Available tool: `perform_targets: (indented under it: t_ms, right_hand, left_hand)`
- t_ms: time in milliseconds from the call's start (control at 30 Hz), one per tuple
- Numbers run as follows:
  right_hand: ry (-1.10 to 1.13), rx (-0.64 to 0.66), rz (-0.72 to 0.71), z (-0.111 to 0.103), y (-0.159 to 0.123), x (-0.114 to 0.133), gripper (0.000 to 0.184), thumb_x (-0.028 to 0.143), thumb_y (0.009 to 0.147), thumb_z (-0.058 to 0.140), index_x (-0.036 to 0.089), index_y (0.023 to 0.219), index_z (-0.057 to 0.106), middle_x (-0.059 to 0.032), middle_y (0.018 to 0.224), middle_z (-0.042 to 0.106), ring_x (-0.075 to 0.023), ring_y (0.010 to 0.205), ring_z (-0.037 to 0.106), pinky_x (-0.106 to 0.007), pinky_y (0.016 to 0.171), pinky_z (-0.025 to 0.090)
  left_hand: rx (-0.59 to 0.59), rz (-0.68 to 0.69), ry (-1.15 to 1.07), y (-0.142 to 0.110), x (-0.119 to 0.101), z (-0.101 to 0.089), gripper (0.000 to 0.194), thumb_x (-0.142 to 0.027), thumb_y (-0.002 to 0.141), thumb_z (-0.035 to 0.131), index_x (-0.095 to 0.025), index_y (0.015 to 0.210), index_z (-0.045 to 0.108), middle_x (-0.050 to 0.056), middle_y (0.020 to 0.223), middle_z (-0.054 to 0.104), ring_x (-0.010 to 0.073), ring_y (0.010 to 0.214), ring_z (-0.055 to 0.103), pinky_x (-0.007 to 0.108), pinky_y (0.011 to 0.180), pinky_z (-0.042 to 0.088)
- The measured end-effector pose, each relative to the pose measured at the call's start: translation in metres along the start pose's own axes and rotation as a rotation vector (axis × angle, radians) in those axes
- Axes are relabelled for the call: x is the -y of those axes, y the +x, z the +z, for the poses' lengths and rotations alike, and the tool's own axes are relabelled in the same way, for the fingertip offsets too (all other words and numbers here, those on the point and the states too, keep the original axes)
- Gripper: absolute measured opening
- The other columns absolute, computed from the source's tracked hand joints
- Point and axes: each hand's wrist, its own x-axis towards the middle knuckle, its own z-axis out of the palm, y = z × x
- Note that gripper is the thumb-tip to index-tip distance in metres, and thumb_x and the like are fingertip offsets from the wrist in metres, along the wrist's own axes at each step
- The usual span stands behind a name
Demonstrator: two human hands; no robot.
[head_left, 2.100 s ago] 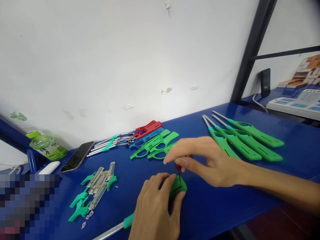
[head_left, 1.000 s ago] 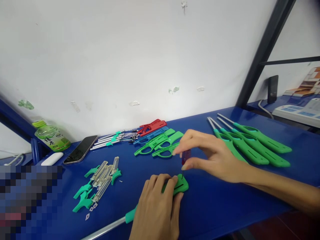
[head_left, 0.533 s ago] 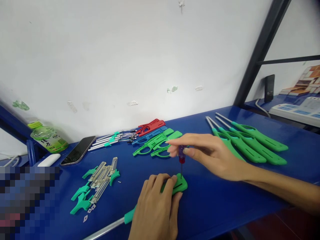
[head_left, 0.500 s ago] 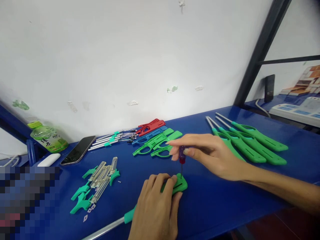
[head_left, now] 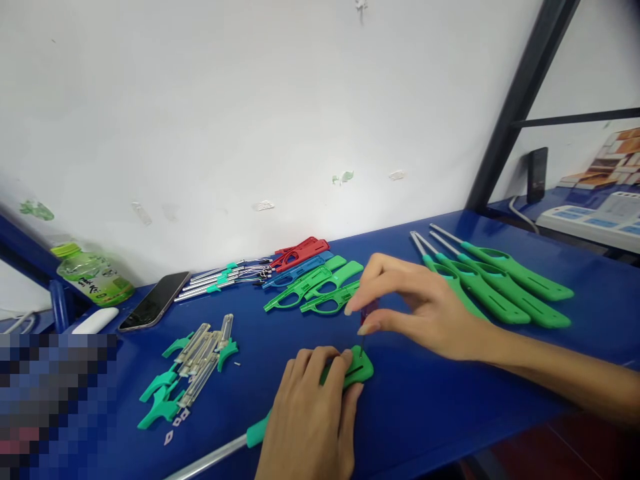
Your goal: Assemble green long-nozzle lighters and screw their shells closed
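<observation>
A green long-neck lighter [head_left: 361, 368] lies on the blue table, its metal tube pointing to the lower left. My left hand [head_left: 311, 407] wraps over its handle and presses it down, hiding the middle part. Above the handle's end, my right hand [head_left: 415, 300] pinches a small screwdriver [head_left: 369, 309] with a dark purple grip, mostly covered by the fingers. The screwdriver stands nearly upright, with its tip at the screw hole near the end of the handle.
Several green lighters [head_left: 505, 287] lie at right. Green, blue [head_left: 295, 270] and red [head_left: 303, 252] casing halves lie by the wall, beside metal tubes with wires [head_left: 220, 280]. Clear fuel tanks [head_left: 203, 353] and teal triggers [head_left: 160, 407] lie left, near a phone [head_left: 155, 301] and bottle [head_left: 95, 275].
My right fingers have shifted on the screwdriver, the index finger now bent and lower over the grip. My left hand and the lighter stay in place; the view has moved slightly.
</observation>
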Motion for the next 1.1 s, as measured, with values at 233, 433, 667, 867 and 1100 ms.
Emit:
perform_targets:
  t_ms: [233, 433, 667, 867, 1100]
  right_hand:
    - [-0.003, 0.062, 0.026, -0.0007, 0.0015, 0.0001, 0.030, 0.020, 0.107, 0.062, 0.030, 0.132, 0.074, -0.0031, 0.104, 0.077, -0.0147, 0.092, 0.071, -0.031, 0.084, 0.060]
    - [-0.015, 0.034, 0.019, -0.0010, 0.0030, -0.0004, 0.023, 0.024, 0.101, 0.073, 0.027, 0.122, 0.080, -0.0050, 0.106, 0.071, -0.0158, 0.096, 0.069, -0.030, 0.083, 0.060]
    - [0.019, 0.020, 0.060, -0.0004, 0.0014, -0.0003, 0.022, 0.022, 0.097, 0.078, 0.032, 0.117, 0.081, -0.0004, 0.093, 0.070, -0.0131, 0.083, 0.067, -0.028, 0.074, 0.059]
    - [0.014, 0.096, 0.037, -0.0011, 0.0011, 0.0010, 0.032, 0.023, 0.109, 0.058, 0.030, 0.136, 0.073, -0.0054, 0.108, 0.075, -0.0166, 0.097, 0.070, -0.033, 0.084, 0.060]
    - [-0.039, 0.027, 0.031, -0.0012, 0.0014, -0.0001, 0.027, 0.025, 0.095, 0.080, 0.031, 0.122, 0.080, -0.0014, 0.097, 0.066, -0.0154, 0.088, 0.066, -0.032, 0.084, 0.058]
  left_hand:
    - [0.004, 0.000, -0.002, 0.0006, -0.0001, -0.0002, 0.028, -0.018, 0.104, 0.052, -0.027, 0.129, 0.061, 0.007, 0.120, 0.068, 0.0278, 0.104, 0.065, 0.050, 0.096, 0.057]
    - [0.006, -0.004, -0.003, 0.0009, -0.0009, -0.0008, 0.026, -0.017, 0.105, 0.052, -0.027, 0.128, 0.061, 0.006, 0.120, 0.068, 0.0278, 0.105, 0.065, 0.050, 0.095, 0.056]
    - [0.006, 0.000, -0.005, 0.0007, -0.0007, -0.0009, 0.028, -0.017, 0.104, 0.053, -0.028, 0.129, 0.059, 0.005, 0.120, 0.068, 0.0285, 0.105, 0.064, 0.052, 0.095, 0.056]
    - [-0.001, 0.005, 0.007, 0.0007, -0.0003, 0.0000, 0.027, -0.017, 0.105, 0.052, -0.026, 0.129, 0.060, 0.007, 0.120, 0.068, 0.0279, 0.105, 0.065, 0.048, 0.092, 0.057]
    - [-0.001, 0.017, 0.020, 0.0011, 0.0002, -0.0007, 0.027, -0.017, 0.104, 0.052, -0.026, 0.128, 0.062, 0.007, 0.120, 0.069, 0.0273, 0.103, 0.066, 0.047, 0.093, 0.057]
